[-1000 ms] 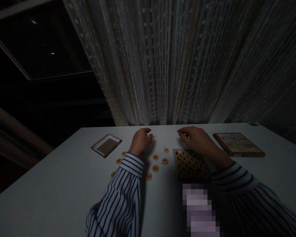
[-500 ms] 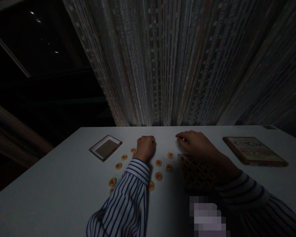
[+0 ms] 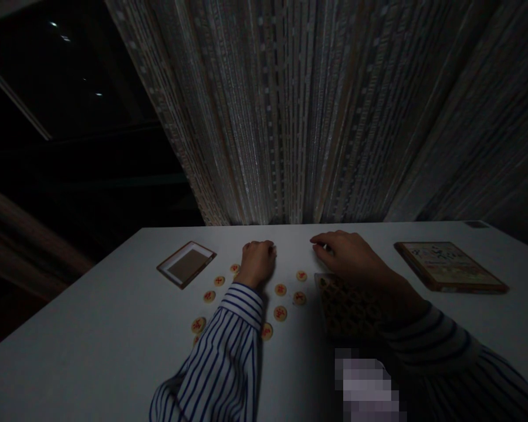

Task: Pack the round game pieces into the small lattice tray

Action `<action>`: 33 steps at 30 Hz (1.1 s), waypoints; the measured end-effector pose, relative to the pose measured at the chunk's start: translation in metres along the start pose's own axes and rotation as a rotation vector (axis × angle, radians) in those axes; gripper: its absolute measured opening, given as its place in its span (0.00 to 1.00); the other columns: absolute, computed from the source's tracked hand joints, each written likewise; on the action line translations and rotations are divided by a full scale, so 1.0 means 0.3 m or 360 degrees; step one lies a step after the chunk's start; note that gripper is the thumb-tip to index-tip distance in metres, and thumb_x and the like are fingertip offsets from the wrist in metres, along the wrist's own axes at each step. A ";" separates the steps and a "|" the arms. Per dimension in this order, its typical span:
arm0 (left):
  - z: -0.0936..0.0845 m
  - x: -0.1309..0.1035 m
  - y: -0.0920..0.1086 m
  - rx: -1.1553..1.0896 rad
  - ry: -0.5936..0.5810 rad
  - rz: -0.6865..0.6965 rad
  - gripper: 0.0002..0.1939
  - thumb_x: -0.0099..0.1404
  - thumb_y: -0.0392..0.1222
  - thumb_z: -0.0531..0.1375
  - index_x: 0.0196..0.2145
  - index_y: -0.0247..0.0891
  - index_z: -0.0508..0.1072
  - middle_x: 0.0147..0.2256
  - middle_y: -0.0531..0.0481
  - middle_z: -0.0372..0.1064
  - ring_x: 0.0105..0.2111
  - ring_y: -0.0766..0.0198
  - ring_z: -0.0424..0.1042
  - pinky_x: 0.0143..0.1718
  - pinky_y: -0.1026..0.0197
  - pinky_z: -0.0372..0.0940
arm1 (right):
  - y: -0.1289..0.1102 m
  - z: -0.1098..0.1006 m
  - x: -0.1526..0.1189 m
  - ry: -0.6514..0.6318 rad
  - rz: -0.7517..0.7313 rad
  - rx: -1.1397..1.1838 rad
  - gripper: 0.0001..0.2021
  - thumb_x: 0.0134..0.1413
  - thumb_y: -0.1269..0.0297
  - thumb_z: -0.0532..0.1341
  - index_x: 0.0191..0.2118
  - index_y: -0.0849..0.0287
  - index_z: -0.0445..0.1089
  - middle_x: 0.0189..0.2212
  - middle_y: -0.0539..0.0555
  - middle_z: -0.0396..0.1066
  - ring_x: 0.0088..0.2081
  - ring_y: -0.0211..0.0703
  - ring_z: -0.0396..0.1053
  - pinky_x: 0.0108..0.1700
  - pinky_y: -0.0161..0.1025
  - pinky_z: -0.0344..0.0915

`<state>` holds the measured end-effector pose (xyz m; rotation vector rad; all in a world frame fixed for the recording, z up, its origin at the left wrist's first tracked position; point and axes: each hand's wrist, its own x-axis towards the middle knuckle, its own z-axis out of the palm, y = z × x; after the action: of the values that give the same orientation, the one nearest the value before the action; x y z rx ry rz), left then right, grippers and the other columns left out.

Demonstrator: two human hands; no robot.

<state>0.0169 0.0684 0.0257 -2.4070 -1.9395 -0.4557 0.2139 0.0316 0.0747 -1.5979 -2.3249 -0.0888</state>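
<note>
My left hand [image 3: 257, 262] rests on the white table [image 3: 286, 375], fingers curled under; whatever they may hold is hidden. Around its wrist and sleeve lie round Chinese chess pieces with red characters, among them one piece [image 3: 280, 313] to the right and another [image 3: 198, 324] to the left. My right hand [image 3: 349, 255] hovers over or rests on the far edge of a clear tray [image 3: 341, 310] filled with rows of round pieces in shadow. Its thumb and forefinger are bent and slightly apart, with nothing visible between them. My right forearm hides part of the tray.
A shallow open frame-like box or lid [image 3: 187, 265] lies at the left. At the right is a flat box with a picture on top [image 3: 449, 265]. A striped string curtain [image 3: 281, 117] hangs behind the table. A pixelated patch covers the bottom right of centre.
The whole view has shifted slightly, so things appear a little further left. Both hands keep practically the same pose, and the pieces lie as before.
</note>
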 end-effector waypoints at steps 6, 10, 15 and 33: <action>-0.034 0.008 -0.009 -0.0315 0.0121 0.0011 0.17 0.62 0.41 0.52 0.46 0.35 0.71 0.43 0.40 0.72 0.44 0.55 0.69 0.47 0.57 0.60 | 0.000 -0.008 -0.002 -0.0003 -0.0014 0.0015 0.17 0.56 0.64 0.50 0.46 0.60 0.71 0.40 0.57 0.74 0.41 0.47 0.69 0.43 0.42 0.60; -0.066 0.008 -0.012 -0.0510 0.0212 0.0002 0.16 0.62 0.43 0.53 0.46 0.35 0.71 0.42 0.41 0.72 0.43 0.55 0.70 0.47 0.56 0.61 | 0.000 -0.016 -0.004 0.0022 -0.0012 -0.0020 0.17 0.56 0.65 0.50 0.45 0.59 0.71 0.40 0.56 0.74 0.41 0.46 0.70 0.43 0.42 0.61; -0.125 0.001 0.003 -0.0822 0.0285 -0.0010 0.15 0.61 0.44 0.55 0.44 0.35 0.72 0.41 0.44 0.73 0.42 0.59 0.71 0.47 0.58 0.62 | 0.001 -0.036 -0.012 0.0096 -0.0026 -0.0016 0.16 0.56 0.64 0.50 0.44 0.59 0.71 0.40 0.56 0.74 0.40 0.46 0.70 0.42 0.41 0.61; -0.190 -0.012 0.020 -0.2220 0.0007 -0.0251 0.18 0.52 0.40 0.65 0.41 0.33 0.73 0.38 0.45 0.73 0.38 0.66 0.70 0.45 0.61 0.62 | -0.002 -0.075 -0.022 0.0210 -0.0064 -0.0036 0.16 0.55 0.64 0.50 0.43 0.59 0.72 0.40 0.56 0.74 0.41 0.48 0.70 0.42 0.43 0.62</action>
<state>0.0098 0.0526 0.0805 -2.6426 -2.1032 -2.4664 0.2205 0.0204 0.0942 -1.5083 -2.2626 -0.2238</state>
